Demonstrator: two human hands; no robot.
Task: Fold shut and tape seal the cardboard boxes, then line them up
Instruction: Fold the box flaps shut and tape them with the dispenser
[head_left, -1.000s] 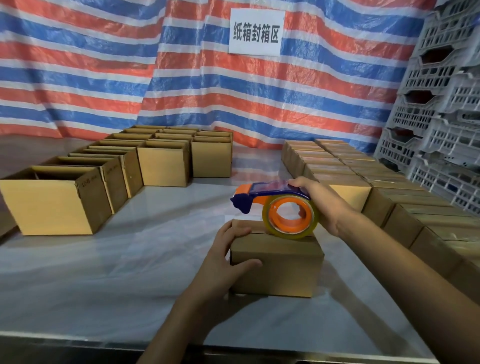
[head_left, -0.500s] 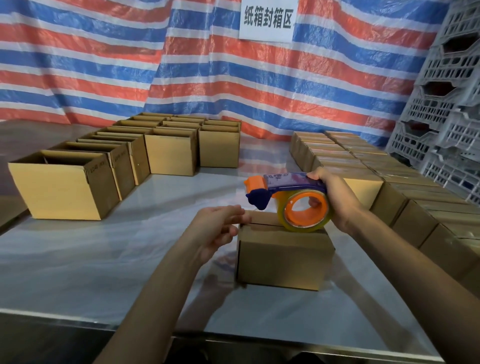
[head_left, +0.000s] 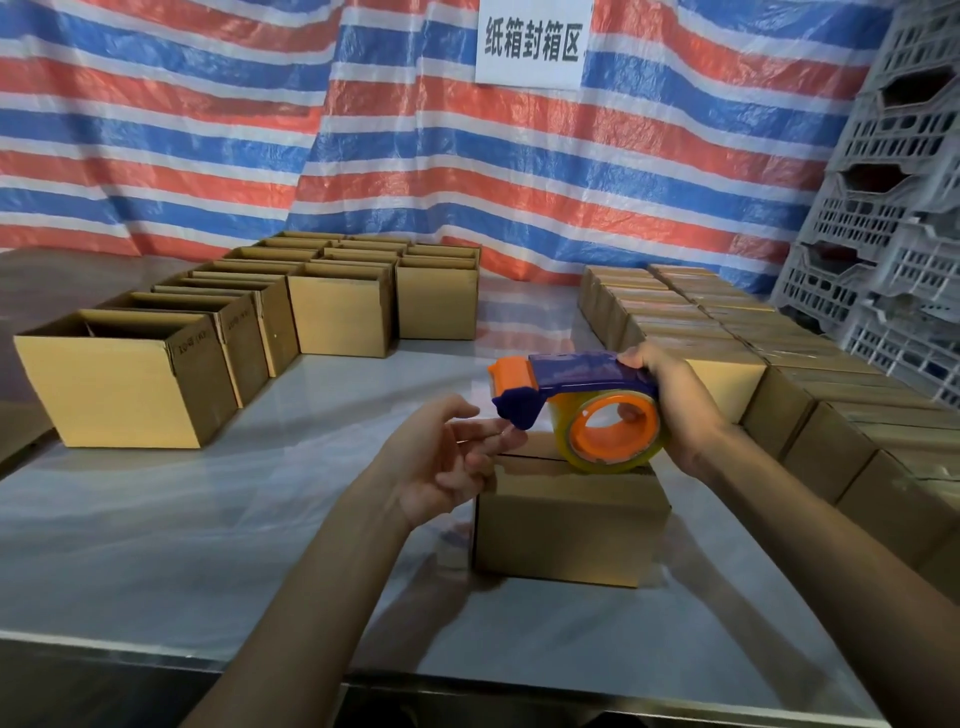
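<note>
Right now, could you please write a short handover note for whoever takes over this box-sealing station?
Right hand: grip shut on the tape dispenser, which is over the box in front.
Left hand: open, fingers at the dispenser's nose, holding nothing.
Box in front: flaps folded shut, centre of the table; whether tape is on it cannot be told.
Done: closed boxes lined up on the right.
Left: tape this box, place it with the closed ones, then fold and seal the open boxes on the left.

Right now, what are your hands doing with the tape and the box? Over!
Right hand grips tape dispenser atop closed box. Left hand open, fingers at dispenser nose. Nothing blocking.
</note>
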